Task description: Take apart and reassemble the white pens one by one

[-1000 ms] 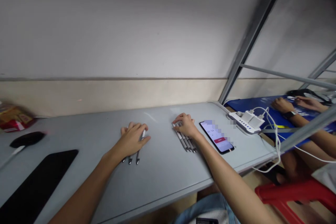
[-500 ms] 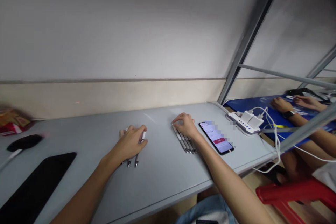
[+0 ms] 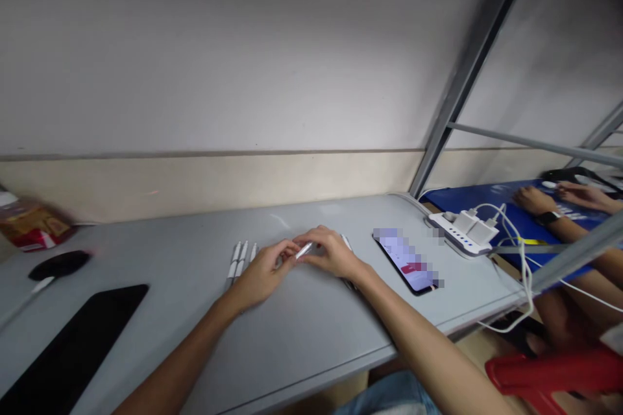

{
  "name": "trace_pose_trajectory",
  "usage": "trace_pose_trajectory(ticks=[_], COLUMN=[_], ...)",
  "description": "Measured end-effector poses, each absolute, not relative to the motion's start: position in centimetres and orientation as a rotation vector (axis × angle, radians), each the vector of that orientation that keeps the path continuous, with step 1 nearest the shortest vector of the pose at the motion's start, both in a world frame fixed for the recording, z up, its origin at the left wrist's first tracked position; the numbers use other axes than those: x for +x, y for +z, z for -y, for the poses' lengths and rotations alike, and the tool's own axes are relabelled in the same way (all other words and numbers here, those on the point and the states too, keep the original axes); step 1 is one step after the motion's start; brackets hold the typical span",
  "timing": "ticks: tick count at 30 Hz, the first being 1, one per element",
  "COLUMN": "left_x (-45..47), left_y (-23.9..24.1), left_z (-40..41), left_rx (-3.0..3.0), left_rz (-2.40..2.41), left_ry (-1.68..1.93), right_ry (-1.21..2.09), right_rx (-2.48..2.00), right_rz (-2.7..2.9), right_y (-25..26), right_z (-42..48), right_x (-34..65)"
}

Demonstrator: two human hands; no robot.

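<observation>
A white pen (image 3: 304, 249) is held between the fingertips of both hands, slightly above the grey desk (image 3: 292, 350). My left hand (image 3: 265, 270) pinches its near end, and my right hand (image 3: 331, 254) has its fingers closed around the far end. To the left, three white-and-grey pens (image 3: 239, 259) lie side by side, their lower parts hidden by my left hand. More pens (image 3: 346, 242) lie beneath my right hand and wrist, which cover most of them.
A lit phone (image 3: 406, 262) lies right of my right hand. Beyond it sits a power strip (image 3: 460, 233) with chargers and white cables. A black mat (image 3: 78, 343), a mouse (image 3: 59, 264) and a bottle (image 3: 34, 224) are at left. Another person's hands (image 3: 535, 200) rest over a blue mat, behind a metal post (image 3: 452, 110).
My left hand has come right from the left-hand pens. My right hand has shifted left off the other group. Both now meet at one pen. The view has turned slightly.
</observation>
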State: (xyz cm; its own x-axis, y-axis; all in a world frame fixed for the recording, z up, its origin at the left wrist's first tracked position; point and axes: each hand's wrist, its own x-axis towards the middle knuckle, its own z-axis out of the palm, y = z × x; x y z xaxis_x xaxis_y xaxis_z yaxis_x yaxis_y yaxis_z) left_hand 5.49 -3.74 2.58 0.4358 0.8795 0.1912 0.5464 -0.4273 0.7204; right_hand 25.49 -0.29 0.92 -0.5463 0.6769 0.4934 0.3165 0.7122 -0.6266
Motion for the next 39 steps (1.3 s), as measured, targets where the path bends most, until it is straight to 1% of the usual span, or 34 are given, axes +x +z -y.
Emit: trace_pose_trajectory(ticks=[5, 7, 11, 15, 19, 21, 23, 29, 33, 36, 39], left_x=[4.9, 4.4, 3.8, 3.7, 3.8, 3.8, 3.8, 3.3, 3.1, 2.9, 2.9], left_y=[2.5, 2.4, 1.9, 1.6, 1.6, 1.6, 1.6, 1.6, 1.6, 1.8, 1.9], left_z=[3.4, 3.0, 2.3, 2.2, 2.4, 2.5, 2.4, 2.2, 2.1, 2.1, 2.2], left_rx=[2.245, 2.368, 2.555, 2.714, 2.84, 2.863, 2.854, 2.726, 2.632, 2.648, 2.774], left_rz=[-1.316, -1.396, -1.493, -1.504, -1.51, -1.519, -1.513, -1.549, -1.516, -1.467, -1.425], left_ry=[0.751, 0.781, 0.837, 0.771, 0.713, 0.739, 0.768, 0.786, 0.734, 0.751, 0.739], right_ry=[0.607, 0.662, 1.0, 1.34, 1.558, 1.599, 1.527, 0.965, 0.68, 0.615, 0.743], right_rx=[-0.974, -1.073, -1.1, -1.106, -1.041, -0.999, -0.98, -0.968, -0.949, -0.937, -0.981], right_rz=[2.038, 1.946, 1.833, 1.753, 1.646, 1.631, 1.67, 1.927, 2.048, 2.061, 2.114], right_y=[0.6, 0.8, 1.2, 1.4, 1.6, 1.7, 1.7, 1.5, 1.4, 1.4, 1.6], right_z=[0.0, -0.1, -0.1, 0.1, 0.3, 0.4, 0.5, 0.9, 1.0, 1.0, 1.0], right_x=[25.6, 25.8, 26.1, 26.2, 26.2, 26.0, 25.9, 25.5, 25.5, 25.7, 25.9])
